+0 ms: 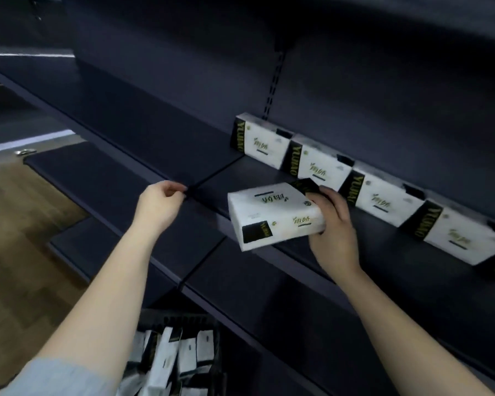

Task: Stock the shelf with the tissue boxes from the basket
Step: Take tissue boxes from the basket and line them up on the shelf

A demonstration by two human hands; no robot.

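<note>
My right hand point(333, 224) grips a white and black tissue pack point(272, 217) by its right end, tilted, over the front edge of the dark shelf point(183, 144). Several matching packs stand in a row point(383, 192) along the back of that shelf, from the middle to the right edge. My left hand point(160, 204) hovers at the shelf's front edge with its fingers loosely curled and nothing in it. At the bottom, a black basket point(180, 320) holds several more tissue packs point(172, 358).
A lower dark shelf point(269, 290) juts out under the one being filled, and another shelf board point(383, 12) hangs above. Wooden floor point(17, 218) shows on the left. The left half of the middle shelf holds no packs.
</note>
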